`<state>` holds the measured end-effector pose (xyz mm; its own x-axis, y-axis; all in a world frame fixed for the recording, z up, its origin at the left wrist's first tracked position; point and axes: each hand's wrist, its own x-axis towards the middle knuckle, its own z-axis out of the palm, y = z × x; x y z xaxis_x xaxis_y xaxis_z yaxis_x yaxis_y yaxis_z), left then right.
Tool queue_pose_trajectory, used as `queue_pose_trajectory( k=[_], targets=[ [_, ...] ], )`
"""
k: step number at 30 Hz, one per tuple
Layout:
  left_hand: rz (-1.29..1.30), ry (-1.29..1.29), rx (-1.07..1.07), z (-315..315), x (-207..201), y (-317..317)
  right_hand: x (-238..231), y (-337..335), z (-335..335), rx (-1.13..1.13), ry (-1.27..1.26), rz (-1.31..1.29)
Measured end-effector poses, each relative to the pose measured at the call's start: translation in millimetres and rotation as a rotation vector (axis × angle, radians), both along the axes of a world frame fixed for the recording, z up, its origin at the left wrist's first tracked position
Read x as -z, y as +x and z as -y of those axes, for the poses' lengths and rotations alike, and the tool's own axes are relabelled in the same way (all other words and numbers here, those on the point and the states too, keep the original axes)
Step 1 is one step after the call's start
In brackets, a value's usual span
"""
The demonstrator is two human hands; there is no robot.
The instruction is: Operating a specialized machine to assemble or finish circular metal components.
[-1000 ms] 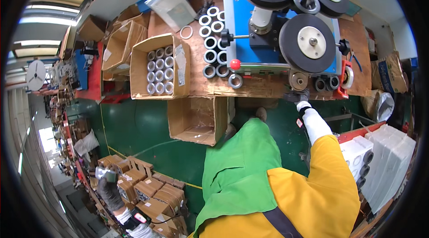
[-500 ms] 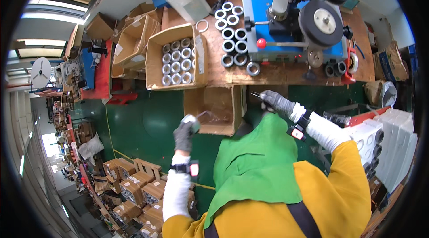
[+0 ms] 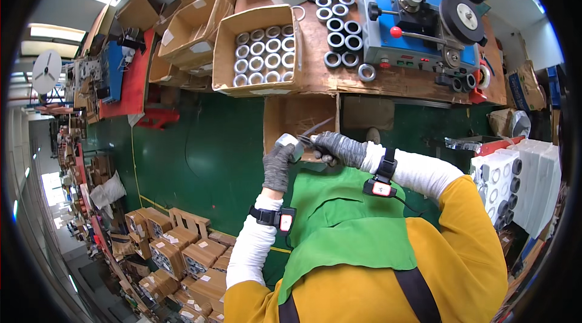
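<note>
Sixteen rings [image 3: 272, 54] show in the upper carton [image 3: 221, 56], about a dozen loose rings [image 3: 343, 40] stand outside it, and one pale piece [image 3: 290, 145] is in hand; from this we judge the work partway along. The carton's rows look settled; the loose ones seem left to do. We cannot tell whether more layers lie underneath.

Our left hand [image 3: 277, 168] is curled firmly around the pale piece, above the near rim of the lower carton [image 3: 276, 118]. Our right hand [image 3: 339, 148] is closed on a dark tool [image 3: 307, 140], its tip at the piece; whether they touch, we cannot tell. A thin strip [image 3: 324, 125] slants up beside them.

The upper carton sits at the front edge of the brown workbench [image 3: 316, 77], toward its left end; a blue machine [image 3: 394, 51] with black wheels fills much of its right half. Around us we see a green floor [image 3: 200, 159], stacked boxes [image 3: 185, 253] behind to the left, and white foam blocks [image 3: 536, 171] to the right.
</note>
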<state>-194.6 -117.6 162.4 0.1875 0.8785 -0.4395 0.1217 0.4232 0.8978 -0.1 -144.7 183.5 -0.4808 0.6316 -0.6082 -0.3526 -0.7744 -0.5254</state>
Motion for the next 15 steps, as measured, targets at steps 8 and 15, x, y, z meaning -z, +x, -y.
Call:
queue_pose_trajectory(
  k=[8, 15],
  targets=[
    [-0.006, 0.097, 0.082, -0.2, 28.4, -28.0, 16.0, 25.6, 4.6, 0.276, 0.05, 0.176],
    [-0.326, 0.242, 0.252, 6.1, 26.9, -53.8, 117.0, 165.0, 58.1, 0.609, -0.149, 0.404]
  ],
)
